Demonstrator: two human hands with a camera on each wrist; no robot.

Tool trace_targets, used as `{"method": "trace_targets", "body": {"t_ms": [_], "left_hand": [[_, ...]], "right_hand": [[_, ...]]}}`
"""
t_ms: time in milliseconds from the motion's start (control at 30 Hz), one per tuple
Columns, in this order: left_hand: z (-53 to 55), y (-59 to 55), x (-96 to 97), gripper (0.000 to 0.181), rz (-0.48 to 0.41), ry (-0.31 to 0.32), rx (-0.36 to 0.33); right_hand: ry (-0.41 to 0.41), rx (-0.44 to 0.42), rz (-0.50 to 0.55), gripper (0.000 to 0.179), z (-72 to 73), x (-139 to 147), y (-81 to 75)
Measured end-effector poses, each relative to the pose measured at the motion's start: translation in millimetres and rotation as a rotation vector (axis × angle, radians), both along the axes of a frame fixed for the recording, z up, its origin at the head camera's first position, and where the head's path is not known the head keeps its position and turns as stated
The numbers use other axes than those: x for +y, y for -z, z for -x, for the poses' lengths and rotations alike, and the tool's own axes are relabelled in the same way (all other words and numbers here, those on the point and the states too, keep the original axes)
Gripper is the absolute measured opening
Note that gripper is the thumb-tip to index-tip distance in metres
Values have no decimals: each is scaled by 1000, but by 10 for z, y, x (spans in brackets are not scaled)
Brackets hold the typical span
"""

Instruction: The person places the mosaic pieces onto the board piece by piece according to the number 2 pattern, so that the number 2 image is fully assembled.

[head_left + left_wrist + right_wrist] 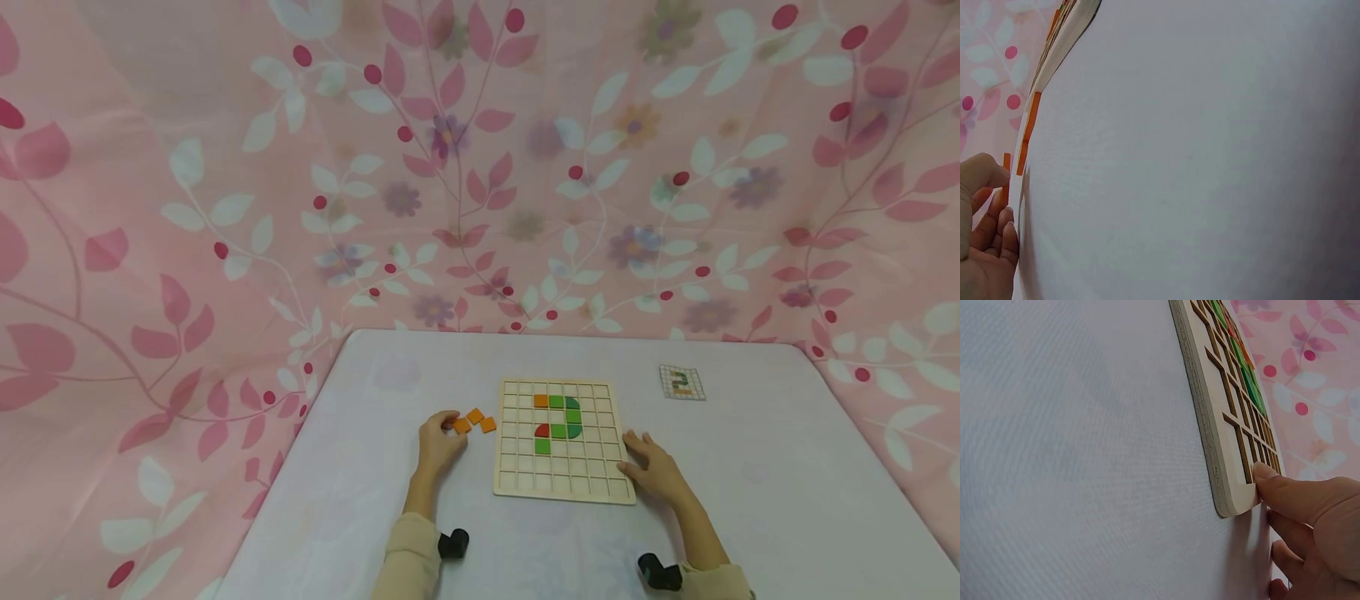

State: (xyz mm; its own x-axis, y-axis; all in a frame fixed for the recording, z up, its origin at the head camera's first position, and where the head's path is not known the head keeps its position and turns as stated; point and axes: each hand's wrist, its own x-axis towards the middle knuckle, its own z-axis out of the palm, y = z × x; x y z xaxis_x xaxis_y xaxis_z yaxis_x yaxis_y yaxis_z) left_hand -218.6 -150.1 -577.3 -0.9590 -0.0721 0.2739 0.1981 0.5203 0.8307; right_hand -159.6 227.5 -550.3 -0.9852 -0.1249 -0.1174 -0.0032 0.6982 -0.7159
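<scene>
In the head view, a wooden grid board point(517, 482) lies on the table. Green, orange and red pieces fill some of its cells, several of them square and some rounded. Left of the board, my left hand point(439, 443) pinches an orange square tile point(1006, 178) between thumb and fingers; the left wrist view shows it on edge. Two more orange tiles point(488, 425) lie between that hand and the board. At the board's right edge rests my right hand point(657, 472). Its thumb point(1285, 490) touches the rim near a corner, while the other fingers lie loosely beside it, partly hidden.
A small card point(682, 383) with a gridded, coloured pattern lies on the table beyond the board's right side. White cloth covers the table point(375, 392). Behind it hangs a pink floral curtain point(480, 208). Each wrist bears a black camera point(454, 544).
</scene>
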Motion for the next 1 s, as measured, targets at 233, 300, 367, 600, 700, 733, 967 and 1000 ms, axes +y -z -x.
{"method": "trace_targets", "body": {"t_ms": [233, 300, 367, 600, 700, 733, 967, 1000], "left_hand": [[-77, -78, 73, 29, -129, 44, 23], [-114, -105, 125, 29, -150, 74, 21], [-161, -141, 193, 28, -166, 113, 25], [-406, -476, 474, 30, -220, 243, 21], [-446, -524, 563, 29, -214, 257, 16], [-437, -492, 589, 29, -202, 258, 17], [-357, -142, 762, 29, -202, 296, 43], [-360, -128, 787, 29, -192, 303, 48]], "right_hand": [[-2, 7, -11, 61, 8, 0, 14], [-1, 6, -11, 61, 7, 1, 21], [1, 1, -11, 61, 3, 0, 23], [-3, 8, -1, 60, 3, 4, 28], [-3, 4, 1, 60, 2, 3, 22], [0, 2, 1, 61, 2, 2, 21], [9, -3, 2, 61, -3, -9, 14], [9, -1, 4, 61, -2, -9, 14]]}}
